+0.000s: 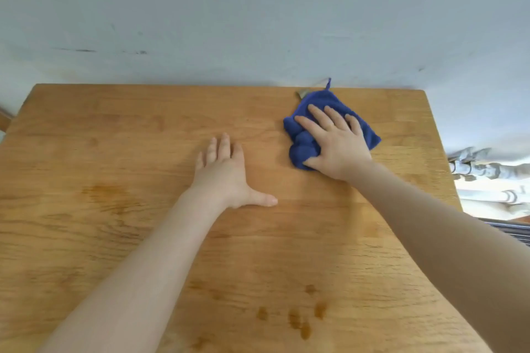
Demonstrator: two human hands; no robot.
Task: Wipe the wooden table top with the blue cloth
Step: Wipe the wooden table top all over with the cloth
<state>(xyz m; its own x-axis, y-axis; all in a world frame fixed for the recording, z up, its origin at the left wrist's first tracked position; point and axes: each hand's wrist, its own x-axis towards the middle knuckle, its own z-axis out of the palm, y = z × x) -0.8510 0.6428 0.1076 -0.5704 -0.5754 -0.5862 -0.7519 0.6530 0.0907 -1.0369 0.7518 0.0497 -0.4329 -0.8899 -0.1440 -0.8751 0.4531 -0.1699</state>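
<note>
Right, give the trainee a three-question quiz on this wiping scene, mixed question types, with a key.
1. True or false: the left hand holds the blue cloth.
2. Where on the wooden table top is the cloth? A) near left corner B) far right, by the wall C) centre
3. Fill in: dark stains lie near the table's ___ edge.

Key: 1 false, the right hand presses it flat; the left lies bare on the wood. 2 B. 3 near.

Left hand (225, 173) flat, fingers spread, right hand (334, 142) pressed palm-down, both arms extended
</note>
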